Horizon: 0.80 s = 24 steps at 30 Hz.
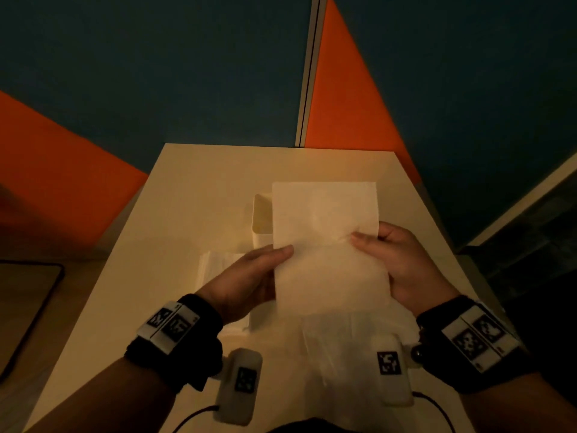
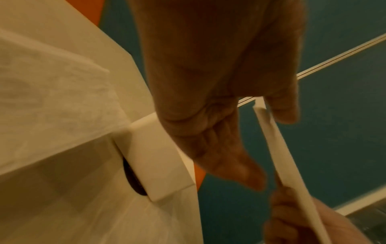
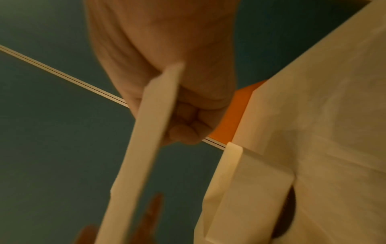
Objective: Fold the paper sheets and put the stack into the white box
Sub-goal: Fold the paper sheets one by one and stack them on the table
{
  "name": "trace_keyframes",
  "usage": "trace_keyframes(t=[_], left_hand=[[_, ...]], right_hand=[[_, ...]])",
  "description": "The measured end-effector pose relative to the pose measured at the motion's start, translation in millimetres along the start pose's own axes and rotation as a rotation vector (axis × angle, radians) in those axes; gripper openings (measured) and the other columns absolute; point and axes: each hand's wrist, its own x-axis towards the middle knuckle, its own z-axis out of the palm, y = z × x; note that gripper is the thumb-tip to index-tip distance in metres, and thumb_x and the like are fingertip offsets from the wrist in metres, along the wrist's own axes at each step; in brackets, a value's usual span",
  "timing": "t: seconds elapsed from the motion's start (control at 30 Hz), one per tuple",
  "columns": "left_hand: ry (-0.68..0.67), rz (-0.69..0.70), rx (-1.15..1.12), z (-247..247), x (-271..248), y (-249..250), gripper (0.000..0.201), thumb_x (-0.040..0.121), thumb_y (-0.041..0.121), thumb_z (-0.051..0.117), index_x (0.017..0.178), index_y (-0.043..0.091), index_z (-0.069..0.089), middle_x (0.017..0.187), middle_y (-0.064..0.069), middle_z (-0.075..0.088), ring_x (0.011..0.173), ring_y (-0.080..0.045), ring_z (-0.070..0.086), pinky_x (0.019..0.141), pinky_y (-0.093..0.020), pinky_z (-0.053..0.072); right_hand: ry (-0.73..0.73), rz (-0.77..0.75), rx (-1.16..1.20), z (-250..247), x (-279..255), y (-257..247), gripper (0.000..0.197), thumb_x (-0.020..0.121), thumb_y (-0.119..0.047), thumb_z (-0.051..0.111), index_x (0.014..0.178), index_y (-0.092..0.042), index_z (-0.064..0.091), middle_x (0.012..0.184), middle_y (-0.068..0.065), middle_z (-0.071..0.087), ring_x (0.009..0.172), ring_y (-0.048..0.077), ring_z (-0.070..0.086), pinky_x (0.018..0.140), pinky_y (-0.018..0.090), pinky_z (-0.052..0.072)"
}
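- L hand & R hand: fingers pinch paper sheet by its side edges, held above bench.
- White box behind sheet, partly hidden.
- More sheets flat under L hand.

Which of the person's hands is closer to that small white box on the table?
Left. The left hand holds the paper sheet just in front of the white box; the right hand holds the sheet's opposite edge, farther off.
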Motion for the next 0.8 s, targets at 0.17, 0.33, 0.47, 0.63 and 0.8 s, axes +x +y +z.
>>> trace_keyframes(t=[0.17,0.33,0.47,0.63,0.8], left_hand=[[0.106,0.155,0.033,1.8,7.0,2.9,0.021,0.088,0.016,0.056,0.105,0.011,0.068,0.094,-0.009,0.070,0.083,-0.022,0.064,0.071,-0.032,0.054],[0.115,0.202,0.044,-4.2,8.4,5.1,0.017,0.088,0.011,0.056,0.098,0.010,0.070,0.093,-0.007,0.071,0.085,-0.021,0.066,0.073,-0.031,0.056],[-0.023,0.179,0.084,-18.3,4.2,13.3,0.028,0.085,0.000,0.058,0.091,0.020,0.076,0.095,-0.002,0.073,0.089,-0.017,0.068,0.075,-0.026,0.056],[-0.380,0.043,0.108,-36.9,-2.6,27.7,0.046,0.067,0.015,0.060,0.112,0.013,0.068,0.122,-0.006,0.063,0.111,-0.023,0.059,0.091,-0.029,0.050],[-0.333,0.023,0.168,-23.7,1.0,33.3,0.033,0.078,0.018,0.060,0.109,0.014,0.070,0.120,-0.011,0.064,0.109,-0.026,0.059,0.092,-0.029,0.047]], right_hand=[[-0.060,0.025,0.020,3.0,-1.3,13.6,0.018,0.083,-0.001,0.059,0.098,-0.005,0.068,0.090,0.009,0.074,0.079,0.019,0.069,0.069,0.029,0.057],[-0.104,0.049,0.064,-2.9,3.2,15.6,0.036,0.065,-0.012,0.069,0.101,-0.010,0.071,0.102,0.013,0.072,0.090,0.024,0.068,0.081,0.037,0.055],[-0.103,0.042,0.015,-5.3,7.3,11.6,0.026,0.086,0.002,0.054,0.100,-0.013,0.069,0.096,0.008,0.073,0.087,0.021,0.068,0.079,0.035,0.055],[-0.156,0.030,-0.089,-7.6,8.6,0.5,0.038,0.086,0.006,0.047,0.063,-0.018,0.065,0.065,-0.004,0.063,0.064,0.013,0.058,0.052,0.020,0.048],[-0.303,0.020,-0.223,-2.1,11.3,-15.3,0.038,0.088,0.003,0.048,0.060,-0.017,0.064,0.069,-0.003,0.061,0.060,0.011,0.057,0.049,0.024,0.044]])
